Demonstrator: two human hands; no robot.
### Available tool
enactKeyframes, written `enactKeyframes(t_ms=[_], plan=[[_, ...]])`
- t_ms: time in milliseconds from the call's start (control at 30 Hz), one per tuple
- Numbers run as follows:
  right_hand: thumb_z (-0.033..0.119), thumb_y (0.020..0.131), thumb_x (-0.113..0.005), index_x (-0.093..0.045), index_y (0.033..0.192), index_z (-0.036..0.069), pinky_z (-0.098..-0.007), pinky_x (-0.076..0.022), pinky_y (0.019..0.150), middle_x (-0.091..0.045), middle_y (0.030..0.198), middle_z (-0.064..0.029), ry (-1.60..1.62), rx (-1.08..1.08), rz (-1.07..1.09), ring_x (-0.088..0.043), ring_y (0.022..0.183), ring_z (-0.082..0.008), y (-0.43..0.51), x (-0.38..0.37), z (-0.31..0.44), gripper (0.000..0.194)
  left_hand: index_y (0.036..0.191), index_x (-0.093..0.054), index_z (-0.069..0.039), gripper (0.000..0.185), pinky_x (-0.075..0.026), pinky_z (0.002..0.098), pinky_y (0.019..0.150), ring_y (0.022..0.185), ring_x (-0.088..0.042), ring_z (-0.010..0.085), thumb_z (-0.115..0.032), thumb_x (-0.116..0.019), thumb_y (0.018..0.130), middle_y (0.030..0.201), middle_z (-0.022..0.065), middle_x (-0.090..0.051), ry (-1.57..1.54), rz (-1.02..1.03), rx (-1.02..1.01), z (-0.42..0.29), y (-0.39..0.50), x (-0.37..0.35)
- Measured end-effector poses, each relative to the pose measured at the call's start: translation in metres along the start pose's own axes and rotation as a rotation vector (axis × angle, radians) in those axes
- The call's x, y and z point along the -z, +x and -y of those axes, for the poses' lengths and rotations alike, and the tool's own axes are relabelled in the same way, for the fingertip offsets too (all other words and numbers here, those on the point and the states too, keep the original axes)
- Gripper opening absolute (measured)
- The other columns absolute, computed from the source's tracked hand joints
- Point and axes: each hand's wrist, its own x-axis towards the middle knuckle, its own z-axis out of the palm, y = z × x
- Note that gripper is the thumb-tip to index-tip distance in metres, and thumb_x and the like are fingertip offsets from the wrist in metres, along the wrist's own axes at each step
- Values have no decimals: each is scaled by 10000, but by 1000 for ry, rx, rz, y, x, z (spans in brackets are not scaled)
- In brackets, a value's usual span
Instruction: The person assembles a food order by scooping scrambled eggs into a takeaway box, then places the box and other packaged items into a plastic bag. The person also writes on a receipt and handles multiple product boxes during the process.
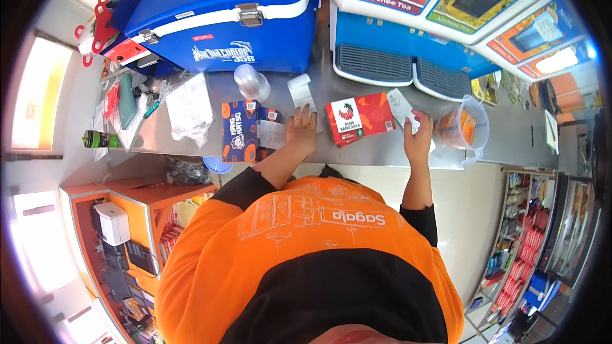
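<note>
My left hand [301, 130] rests with spread fingers on paper slips, one a curled receipt [301, 91] on the metal counter. A second slip [271, 134] with handwriting lies on the dark blue patterned boxes [239, 129], just left of that hand. My right hand [417, 134] has its thumb and fingers on a long written slip [400, 106]; whether it pinches the paper is unclear. Between the hands lie red printed food boxes [359, 117], stacked. Stacked clear plastic cups [251, 83] stand behind the blue boxes. A clear measuring jug [462, 126] holding an orange packet stands right of my right hand.
A blue cooler box [248, 24] stands at the back left, a drink dispenser with drip trays [373, 63] at the back right. Plastic bags [190, 107], a teal pouch [126, 100] and a green-lidded bottle [100, 139] lie left. Shelves [521, 243] stand at the lower right.
</note>
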Motion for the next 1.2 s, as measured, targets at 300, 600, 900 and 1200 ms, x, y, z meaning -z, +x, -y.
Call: enactKeyframes(t_ms=[300,600,900,1200], plan=[[58,966,-680,-624,1306,33,-356,-534,962,-678,1264,-148,591,151,261,-652,1168,-258,-17,22,139,346,1279,-639,13,322,-518,348,903,1033,-684,199,-212,-610,1050,1094,92,-741,-1078,63,11,55,-23,130],[32,992,-686,-444,1455,70,-251,-535,793,-734,1138,-132,1005,150,613,-676,987,-113,1,-2,240,524,1372,-562,28,414,-522,341,1003,1129,-653,160,-242,-623,1065,1238,86,-673,-1631,76,-140,52,-89,224],[18,995,-688,-426,1328,59,-240,-521,767,-753,998,-129,1132,55,428,-687,893,-102,-2,4,274,426,1232,-591,25,284,-554,293,948,1132,-679,160,-45,-706,982,1198,105,-692,-1583,-83,-128,3,-137,215],[19,983,-707,-425,1332,57,-242,-520,786,-771,1020,-149,1151,36,460,-713,915,-119,-6,19,276,450,1181,-635,24,181,-564,271,905,1064,-696,132,-6,-660,1004,1132,82,-726,-1622,-276,-155,-5,-145,219]])
